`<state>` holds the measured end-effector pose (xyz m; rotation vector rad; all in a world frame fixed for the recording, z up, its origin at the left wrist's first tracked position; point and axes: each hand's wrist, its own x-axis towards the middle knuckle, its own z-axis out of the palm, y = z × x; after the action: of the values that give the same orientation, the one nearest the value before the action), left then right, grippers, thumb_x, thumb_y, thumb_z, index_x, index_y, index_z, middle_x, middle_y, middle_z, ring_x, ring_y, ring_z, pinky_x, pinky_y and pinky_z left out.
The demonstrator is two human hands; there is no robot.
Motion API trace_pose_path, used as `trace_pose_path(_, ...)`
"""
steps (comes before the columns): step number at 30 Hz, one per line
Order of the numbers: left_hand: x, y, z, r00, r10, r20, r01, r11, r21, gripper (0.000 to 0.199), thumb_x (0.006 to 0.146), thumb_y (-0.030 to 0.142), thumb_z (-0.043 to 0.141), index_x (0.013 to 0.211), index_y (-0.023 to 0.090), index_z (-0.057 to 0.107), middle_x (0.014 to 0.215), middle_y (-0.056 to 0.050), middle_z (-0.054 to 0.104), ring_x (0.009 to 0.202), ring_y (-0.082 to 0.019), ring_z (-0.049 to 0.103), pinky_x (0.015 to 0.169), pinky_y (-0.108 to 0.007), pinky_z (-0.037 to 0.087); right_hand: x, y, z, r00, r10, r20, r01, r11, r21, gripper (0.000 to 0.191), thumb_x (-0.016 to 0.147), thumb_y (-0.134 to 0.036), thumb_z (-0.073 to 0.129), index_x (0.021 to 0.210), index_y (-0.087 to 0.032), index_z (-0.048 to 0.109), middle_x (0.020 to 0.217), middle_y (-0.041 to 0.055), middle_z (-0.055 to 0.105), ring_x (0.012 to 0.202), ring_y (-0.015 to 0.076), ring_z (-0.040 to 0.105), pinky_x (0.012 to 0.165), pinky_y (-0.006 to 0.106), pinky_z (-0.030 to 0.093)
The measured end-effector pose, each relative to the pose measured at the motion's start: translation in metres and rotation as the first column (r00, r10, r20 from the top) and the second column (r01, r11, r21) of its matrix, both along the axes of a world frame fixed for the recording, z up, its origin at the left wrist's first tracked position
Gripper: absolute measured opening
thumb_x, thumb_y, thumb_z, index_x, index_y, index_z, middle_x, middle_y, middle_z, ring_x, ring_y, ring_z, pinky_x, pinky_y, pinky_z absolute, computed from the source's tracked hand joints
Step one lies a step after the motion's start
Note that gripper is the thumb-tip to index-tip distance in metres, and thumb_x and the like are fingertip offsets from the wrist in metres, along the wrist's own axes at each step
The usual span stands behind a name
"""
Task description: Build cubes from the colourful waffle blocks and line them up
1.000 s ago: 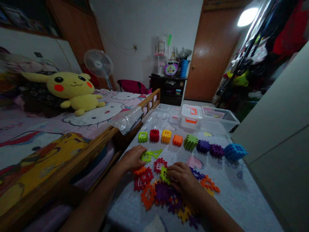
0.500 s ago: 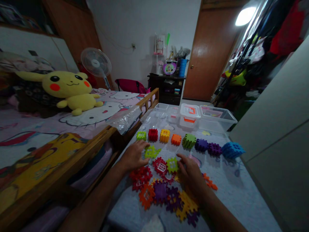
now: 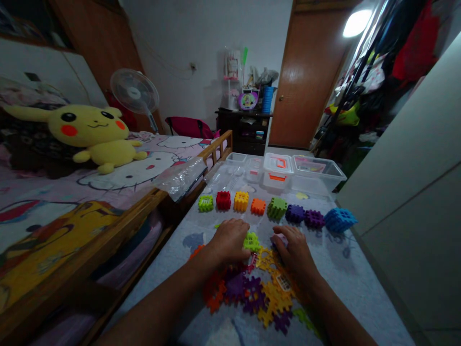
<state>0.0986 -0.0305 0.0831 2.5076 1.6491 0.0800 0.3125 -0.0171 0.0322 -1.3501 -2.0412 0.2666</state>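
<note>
My left hand point(image 3: 230, 240) is over the loose pieces, thumb and fingers spread around a lime green toothed building tile point(image 3: 251, 241); I cannot tell whether they touch it. My right hand point(image 3: 297, 250) hovers to the right with bent fingers apart and nothing visible in them. Below and between the hands lie flat toothed tiles: yellow tiles point(image 3: 276, 295), purple tiles point(image 3: 255, 294) and orange tiles point(image 3: 215, 293). A red tile point(image 3: 253, 261) is mostly hidden by my left hand. A lime tip of another tile point(image 3: 217, 226) shows behind that hand.
Behind the hands runs a row of sorted tile stacks, from a lime stack point(image 3: 206, 203) to a blue stack point(image 3: 339, 220). Clear plastic boxes point(image 3: 277, 172) line the table's far end. A wooden bed rail point(image 3: 144, 204) borders the left; a pale cabinet point(image 3: 406, 192) stands right.
My left hand has moved right and forward, from the left-hand lime tile to the one in the middle. The right hand has drawn away from that tile. The view has shifted slightly.
</note>
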Motion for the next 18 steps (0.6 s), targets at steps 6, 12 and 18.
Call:
trace_pose_path(6, 0.011, 0.008, 0.006, 0.995, 0.006, -0.101, -0.012, 0.998, -0.059, 0.056, 0.063, 0.059, 0.068, 0.102, 0.019, 0.065, 0.108, -0.011, 0.064, 0.105, -0.031, 0.056, 0.089, -0.041, 0.045, 0.004, 0.002, 0.001, 1.0, 0.016, -0.026, -0.016, 1.0, -0.003, 0.02, 0.085, -0.023, 0.052, 0.096, -0.017, 0.068, 0.095, 0.0085, 0.07, 0.093, 0.0257, 0.06, 0.084, 0.041, 0.044)
trace_pose_path(12, 0.016, 0.017, 0.0, 0.989, -0.024, -0.144, 0.009, 0.995, -0.103, 0.052, 0.061, 0.056, 0.071, 0.097, 0.019, 0.067, 0.102, -0.01, 0.067, 0.099, -0.029, 0.06, 0.082, -0.037, 0.048, 0.009, 0.004, 0.0, 0.999, 0.011, -0.041, -0.012, 1.0, -0.013, 0.022, 0.086, -0.022, 0.049, 0.096, -0.016, 0.068, 0.095, 0.0099, 0.07, 0.093, 0.0257, 0.058, 0.084, 0.041, 0.045)
trace_pose_path(18, 0.018, 0.017, 0.003, 0.996, -0.023, -0.09, 0.011, 0.992, -0.127, 0.052, 0.059, 0.055, 0.072, 0.097, 0.019, 0.068, 0.103, -0.012, 0.067, 0.099, -0.031, 0.06, 0.082, -0.039, 0.049, 0.01, 0.004, -0.002, 0.999, 0.018, -0.049, -0.018, 1.0, -0.005, 0.021, 0.086, -0.022, 0.049, 0.095, -0.017, 0.067, 0.095, 0.0091, 0.07, 0.094, 0.0248, 0.058, 0.086, 0.04, 0.045)
